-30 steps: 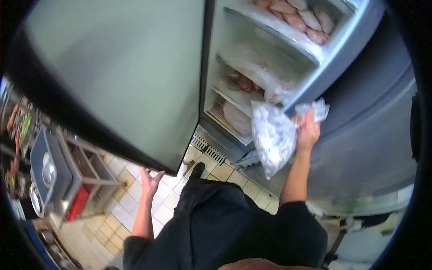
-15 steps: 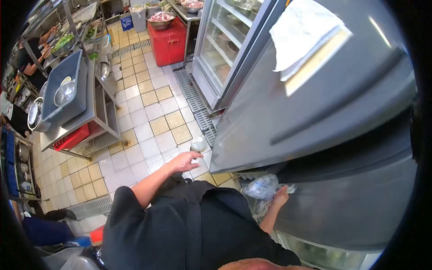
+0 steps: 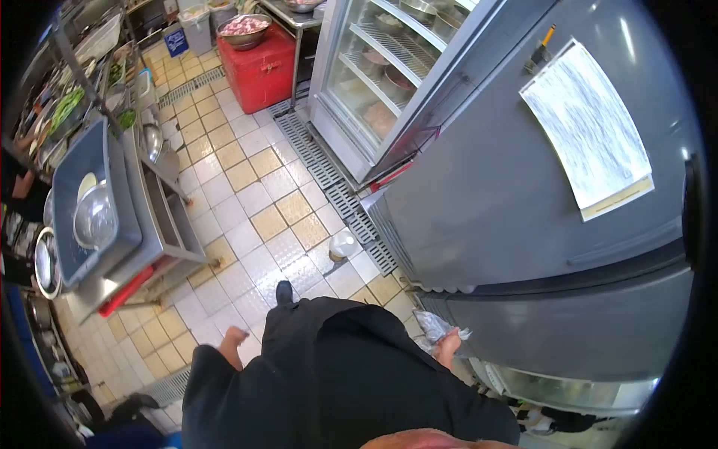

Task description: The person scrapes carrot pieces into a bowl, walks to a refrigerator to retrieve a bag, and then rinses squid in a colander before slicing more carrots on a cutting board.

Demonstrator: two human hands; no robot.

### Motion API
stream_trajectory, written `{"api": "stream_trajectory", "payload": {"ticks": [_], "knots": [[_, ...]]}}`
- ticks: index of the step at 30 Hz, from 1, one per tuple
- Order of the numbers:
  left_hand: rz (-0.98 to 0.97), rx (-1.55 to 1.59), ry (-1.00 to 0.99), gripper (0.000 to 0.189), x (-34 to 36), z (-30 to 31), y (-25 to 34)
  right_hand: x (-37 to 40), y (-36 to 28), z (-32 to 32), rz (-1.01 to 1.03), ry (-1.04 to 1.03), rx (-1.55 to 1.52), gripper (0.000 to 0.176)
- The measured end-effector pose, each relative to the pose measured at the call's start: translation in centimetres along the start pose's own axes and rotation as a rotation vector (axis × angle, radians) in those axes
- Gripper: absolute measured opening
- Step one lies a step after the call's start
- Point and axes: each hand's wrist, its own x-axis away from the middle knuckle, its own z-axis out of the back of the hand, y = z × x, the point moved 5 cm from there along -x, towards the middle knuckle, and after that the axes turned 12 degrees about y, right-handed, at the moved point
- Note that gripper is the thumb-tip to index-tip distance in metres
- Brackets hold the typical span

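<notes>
Bag: plastic bag crumpled at my right hip, just beside the grey fridge door; mostly hidden, so I cannot tell its long axis.
Right grip: my right hand is clenched on the bag.
Left grip: my left hand hangs low; whether clenched or loose, I cannot tell.
Containers: metal bowl of pink meat on the red box; grey tub on the surface holds a steel bowl.

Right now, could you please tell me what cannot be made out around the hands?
Plastic bag in the right hand, head view: contents unclear, partly behind the dark clothing.
Left hand, head view: mostly behind the clothing; open or shut unclear.
Sheet on the grey door, head view: writing too small.
</notes>
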Motion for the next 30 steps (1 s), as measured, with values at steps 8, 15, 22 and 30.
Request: {"api": "stream_trajectory", "payload": {"ticks": [8,15,22,30], "knots": [[-0.63,-0.221,0.196,0.051,-6.8,10.8,2.4,7.1,11.4,-7.8,-0.133,0.026,0.076,0.041],[-0.416,0.434,0.288,0.05,-11.7,25.6,13.6,11.9,15.1,-20.7,-0.092,-0.071,0.422,0.037],[-0.36,0.503,0.251,0.052,-19.6,34.7,15.4,8.7,19.9,-45.9,0.099,-0.446,0.266,0.046],[-0.416,0.311,0.554,0.044,-24.5,51.2,16.6,26.1,6.5,-75.9,0.204,-0.57,0.463,0.044]]}}
